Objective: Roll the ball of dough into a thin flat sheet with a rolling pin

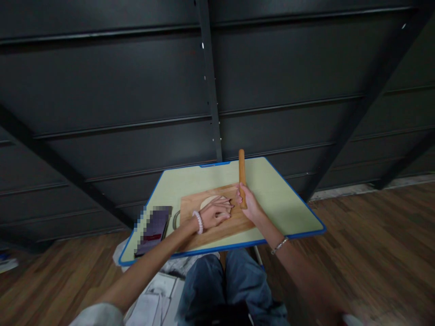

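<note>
A pale, flat round of dough (208, 200) lies on a wooden cutting board (204, 237), partly covered by the left hand (216, 214). That hand is palm down with its fingers extended and loosely parted, seemingly resting on the dough without gripping it. The right hand (249, 203) has its fingers wrapped around the near end of a wooden rolling pin (242, 170), just right of the dough. The pin's long axis points toward the table's far edge; whether it also tilts upward is unclear. The dough thus lies left of the pin, with the left hand nearer to it. The board sits toward the near edge of the table (282, 203), a metal handle (176, 220) at its left side. A phone (158, 226) lies by the table's left edge.
</note>
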`<action>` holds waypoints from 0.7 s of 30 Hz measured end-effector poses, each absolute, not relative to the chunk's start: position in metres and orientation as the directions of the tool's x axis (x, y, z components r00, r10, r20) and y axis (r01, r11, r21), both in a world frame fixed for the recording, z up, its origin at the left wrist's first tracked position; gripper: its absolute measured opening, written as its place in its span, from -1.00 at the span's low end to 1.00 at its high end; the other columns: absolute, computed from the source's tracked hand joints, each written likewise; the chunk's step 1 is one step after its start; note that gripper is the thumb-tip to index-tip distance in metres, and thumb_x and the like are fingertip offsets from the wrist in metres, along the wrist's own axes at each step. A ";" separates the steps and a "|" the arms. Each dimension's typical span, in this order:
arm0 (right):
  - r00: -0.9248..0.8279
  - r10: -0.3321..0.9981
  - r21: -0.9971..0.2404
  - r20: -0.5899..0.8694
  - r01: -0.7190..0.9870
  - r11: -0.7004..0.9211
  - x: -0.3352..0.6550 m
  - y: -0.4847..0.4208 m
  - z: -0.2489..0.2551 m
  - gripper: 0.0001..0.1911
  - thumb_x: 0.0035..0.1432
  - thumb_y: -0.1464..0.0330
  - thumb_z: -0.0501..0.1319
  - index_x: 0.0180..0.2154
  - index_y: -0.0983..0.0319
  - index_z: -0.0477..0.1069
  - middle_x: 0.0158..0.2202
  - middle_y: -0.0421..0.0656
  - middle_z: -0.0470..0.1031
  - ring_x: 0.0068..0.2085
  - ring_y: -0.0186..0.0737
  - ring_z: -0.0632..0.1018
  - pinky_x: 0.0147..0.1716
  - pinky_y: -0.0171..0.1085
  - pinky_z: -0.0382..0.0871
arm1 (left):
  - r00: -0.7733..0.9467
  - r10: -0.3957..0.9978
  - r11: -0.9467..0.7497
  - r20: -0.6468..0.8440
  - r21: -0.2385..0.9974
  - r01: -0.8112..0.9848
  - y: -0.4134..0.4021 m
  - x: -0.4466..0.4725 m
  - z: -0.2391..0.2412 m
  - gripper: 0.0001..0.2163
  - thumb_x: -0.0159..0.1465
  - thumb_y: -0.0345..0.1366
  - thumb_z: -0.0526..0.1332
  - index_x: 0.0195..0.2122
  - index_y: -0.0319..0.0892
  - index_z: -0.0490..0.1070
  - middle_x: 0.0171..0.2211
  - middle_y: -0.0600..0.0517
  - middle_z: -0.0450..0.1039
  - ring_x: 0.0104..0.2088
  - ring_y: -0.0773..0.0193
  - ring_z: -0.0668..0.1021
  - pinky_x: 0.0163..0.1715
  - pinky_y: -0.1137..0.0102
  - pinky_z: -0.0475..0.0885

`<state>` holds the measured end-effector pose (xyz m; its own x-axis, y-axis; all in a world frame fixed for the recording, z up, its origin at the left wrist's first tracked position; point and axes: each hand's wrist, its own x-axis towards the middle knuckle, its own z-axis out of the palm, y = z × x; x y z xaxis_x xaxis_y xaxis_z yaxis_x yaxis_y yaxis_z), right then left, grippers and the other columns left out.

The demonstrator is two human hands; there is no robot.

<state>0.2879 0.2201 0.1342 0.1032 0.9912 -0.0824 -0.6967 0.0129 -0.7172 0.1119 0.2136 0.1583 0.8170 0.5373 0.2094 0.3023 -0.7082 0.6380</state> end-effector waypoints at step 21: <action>0.102 0.988 -0.683 -0.119 -0.730 -0.007 0.286 0.220 0.137 -0.81 0.04 0.28 0.27 -0.41 0.26 0.33 -0.66 -0.35 0.28 -0.72 -0.56 0.24 -0.78 -0.56 0.12 | 0.583 0.722 -0.674 0.373 0.186 0.715 0.218 0.144 0.137 -0.72 0.26 -0.29 0.10 0.00 -0.19 0.29 0.07 -0.15 0.31 0.17 0.00 0.24 0.10 -0.03 0.14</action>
<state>0.2859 0.2199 0.1372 0.1023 0.9876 -0.1192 -0.7301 -0.0068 -0.6833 0.1437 0.2177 0.1366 0.5832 0.7216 0.3730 0.7150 -0.6740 0.1859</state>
